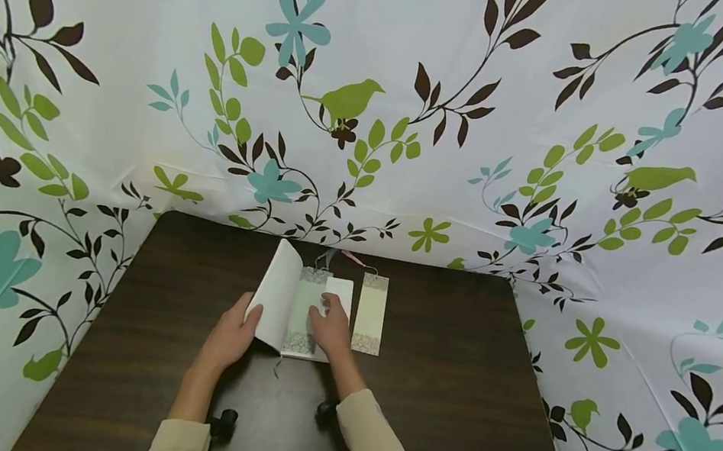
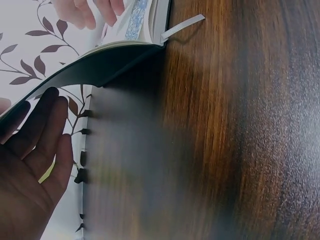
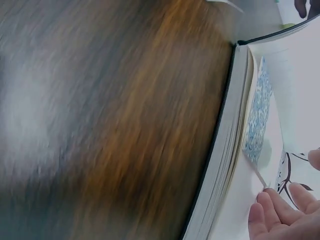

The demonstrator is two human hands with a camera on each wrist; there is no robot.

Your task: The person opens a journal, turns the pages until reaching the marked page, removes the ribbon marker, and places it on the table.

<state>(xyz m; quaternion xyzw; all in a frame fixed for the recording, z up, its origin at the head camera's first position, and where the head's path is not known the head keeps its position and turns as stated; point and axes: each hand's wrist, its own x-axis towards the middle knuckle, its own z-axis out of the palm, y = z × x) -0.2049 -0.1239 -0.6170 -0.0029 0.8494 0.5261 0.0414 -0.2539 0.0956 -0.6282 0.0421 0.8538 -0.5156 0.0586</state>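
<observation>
An open notebook (image 1: 329,357) with a dark cover lies on the table. My left hand (image 1: 232,331) grips its raised left side, thumb on the white page and fingers behind the cover (image 2: 95,70). On the right-hand page lies a pale green bookmark (image 1: 304,306) with a patterned bottom band, blue and white in the right wrist view. My right hand (image 1: 332,325) is over that page, its fingertips (image 3: 267,192) right at the bookmark's edge and its thumb apart from them. A cream bookmark (image 1: 370,315) lies on the table just right of the notebook.
The dark wooden table (image 1: 449,392) ends at a patterned curtain (image 1: 365,203) behind it. A thin ribbon (image 2: 185,27) sticks out from the notebook's near edge. A pink ribbon (image 1: 353,258) extends from the cream bookmark's top.
</observation>
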